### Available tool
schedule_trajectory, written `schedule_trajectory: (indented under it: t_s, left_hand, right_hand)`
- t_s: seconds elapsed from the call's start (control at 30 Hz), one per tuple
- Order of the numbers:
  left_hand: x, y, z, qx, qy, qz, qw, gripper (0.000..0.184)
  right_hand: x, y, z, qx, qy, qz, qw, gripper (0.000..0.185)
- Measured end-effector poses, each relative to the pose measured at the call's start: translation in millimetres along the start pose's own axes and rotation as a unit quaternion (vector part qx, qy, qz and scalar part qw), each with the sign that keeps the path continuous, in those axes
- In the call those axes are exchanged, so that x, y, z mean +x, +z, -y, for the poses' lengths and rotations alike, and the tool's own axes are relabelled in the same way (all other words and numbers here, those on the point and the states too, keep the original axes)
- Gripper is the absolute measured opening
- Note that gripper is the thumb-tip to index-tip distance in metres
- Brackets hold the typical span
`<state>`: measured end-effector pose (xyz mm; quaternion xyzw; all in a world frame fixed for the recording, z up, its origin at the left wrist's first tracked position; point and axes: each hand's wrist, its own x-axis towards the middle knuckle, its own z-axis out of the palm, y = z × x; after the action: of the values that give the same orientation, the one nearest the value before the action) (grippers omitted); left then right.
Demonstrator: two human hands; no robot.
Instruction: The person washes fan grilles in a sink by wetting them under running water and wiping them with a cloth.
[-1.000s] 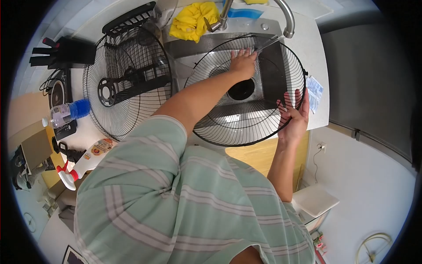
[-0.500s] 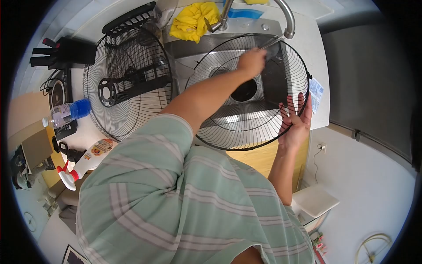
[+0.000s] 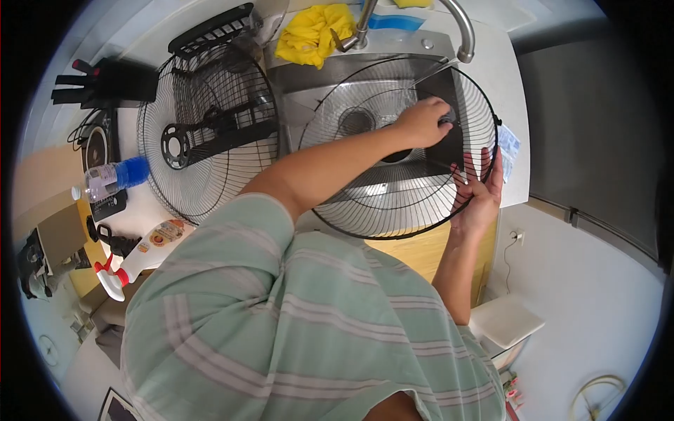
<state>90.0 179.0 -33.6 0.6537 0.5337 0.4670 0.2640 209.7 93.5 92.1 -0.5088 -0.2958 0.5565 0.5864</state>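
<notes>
A round black wire fan grille (image 3: 393,224) is held over the stainless steel sink (image 3: 309,70). My right hand (image 3: 477,196) grips its right rim from below, several fingers showing behind the wires. My left hand (image 3: 423,123) reaches across the inside of the grille, its fingers closed at the right part of the wires. A small dark thing shows at these fingertips, too hidden to name. The curved metal faucet (image 3: 465,42) hangs over the far right rim, and a thin stream of water slants left from its spout.
Left of the sink stands a second fan grille (image 3: 210,189) with black parts in it. Beyond it are a knife block (image 3: 123,83), a blue-labelled bottle (image 3: 109,181) and a spray bottle (image 3: 151,249). A yellow cloth (image 3: 316,34) lies behind the sink.
My left hand has moved down and to the right over the grille, away from the spout. My right hand keeps its grip on the rim.
</notes>
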Motion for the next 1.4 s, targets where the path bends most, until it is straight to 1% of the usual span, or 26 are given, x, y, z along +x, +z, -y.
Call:
schedule_trajectory:
  t_s: [0.1,0.17,0.2,0.23,0.33,0.37,0.47,0.57,0.67,0.77,0.8,0.83,0.93,0.97,1.03,1.07,1.1,1.13,1.17,1.2,1.3,1.4]
  left_hand:
    - [-2.4,-3.3,19.1,0.027,-0.049,0.049,0.997,0.023]
    - [-0.3,-4.7,58.3,0.145,-0.093,-0.001,0.985,0.02]
    - [1.1,-9.7,74.2,0.209,-0.115,-0.006,0.971,0.017]
    - [2.6,-19.6,88.3,0.275,-0.131,-0.003,0.952,0.02]
    - [7.4,-33.0,103.9,0.251,-0.267,0.036,0.93,0.027]
    - [9.5,-32.0,106.4,0.206,-0.234,0.063,0.948,0.032]
    - [10.5,-38.8,54.2,0.1,-0.261,0.252,0.927,0.032]
    - [-1.8,-38.9,33.8,0.139,-0.225,0.219,0.939,0.03]
    - [14.1,-28.2,68.7,0.125,-0.162,0.096,0.974,0.027]
    - [44.0,-22.1,104.3,0.158,-0.185,-0.023,0.97,0.024]
    - [48.0,-27.3,100.3,0.164,-0.192,-0.057,0.966,0.024]
    - [50.8,-29.3,94.2,0.143,-0.231,-0.021,0.962,0.03]
    - [39.6,-23.4,59.0,0.082,-0.269,0.098,0.955,0.035]
    - [26.8,-10.8,58.0,0.075,-0.243,0.118,0.96,0.039]
    - [15.9,-9.4,57.8,0.062,-0.206,0.138,0.967,0.039]
    - [11.0,-11.0,59.1,0.055,-0.188,0.146,0.97,0.038]
    - [8.3,-5.0,75.8,0.06,-0.136,0.029,0.989,0.031]
    - [17.4,-17.5,81.4,0.093,-0.174,0.055,0.979,0.025]
    - [23.7,-23.8,96.8,0.12,-0.187,0.024,0.975,0.025]
    - [27.9,-31.3,98.2,0.147,-0.199,-0.009,0.969,0.025]
    - [17.3,-35.1,78.7,0.184,-0.206,0.034,0.96,0.025]
    - [-12.2,-25.5,47.0,0.111,-0.198,0.088,0.97,0.024]
  right_hand:
    - [-1.0,-1.5,1.2,0.005,-0.012,0.007,1.0,0.08]
    - [-5.5,-1.9,4.5,0.014,-0.015,0.013,1.0,0.082]
    - [-6.7,-2.4,5.0,0.02,-0.011,0.012,1.0,0.082]
    - [-8.4,-3.9,5.6,0.025,-0.007,0.009,1.0,0.082]
    - [-8.4,-7.3,4.5,0.033,0.003,-0.002,0.999,0.082]
    - [-8.1,-7.8,3.0,0.036,0.007,-0.007,0.999,0.082]
    - [-5.7,-3.6,2.9,0.02,-0.024,0.004,1.0,0.081]
    - [-1.8,-6.9,7.4,0.027,-0.009,0.001,1.0,0.082]
    - [-6.1,-7.6,11.5,0.022,0.004,-0.001,1.0,0.084]
    - [-16.3,-1.3,15.0,0.013,-0.003,-0.003,1.0,0.084]
    - [-18.9,0.5,15.0,0.012,-0.007,-0.004,1.0,0.085]
    - [-20.0,0.8,13.7,0.01,-0.014,-0.01,1.0,0.085]
    - [-20.0,-2.8,11.3,0.028,-0.037,-0.023,0.999,0.084]
    - [-18.5,-5.3,9.8,0.03,-0.045,-0.024,0.998,0.084]
    - [-17.7,-7.3,10.3,0.008,-0.063,-0.021,0.998,0.083]
    - [-18.2,-7.9,11.5,-0.004,-0.071,-0.017,0.997,0.082]
    - [-19.4,-9.0,14.0,-0.012,-0.072,-0.003,0.997,0.081]
    - [-21.3,-9.5,17.1,0.01,-0.062,-0.007,0.998,0.082]
    - [-23.5,-9.8,20.3,0.031,-0.052,-0.01,0.998,0.083]
    - [-25.0,-10.6,22.6,0.053,-0.042,-0.012,0.998,0.084]
    - [-27.0,-13.2,19.5,0.085,-0.046,-0.022,0.995,0.082]
    - [-24.3,-11.3,16.6,0.024,-0.076,-0.03,0.996,0.079]
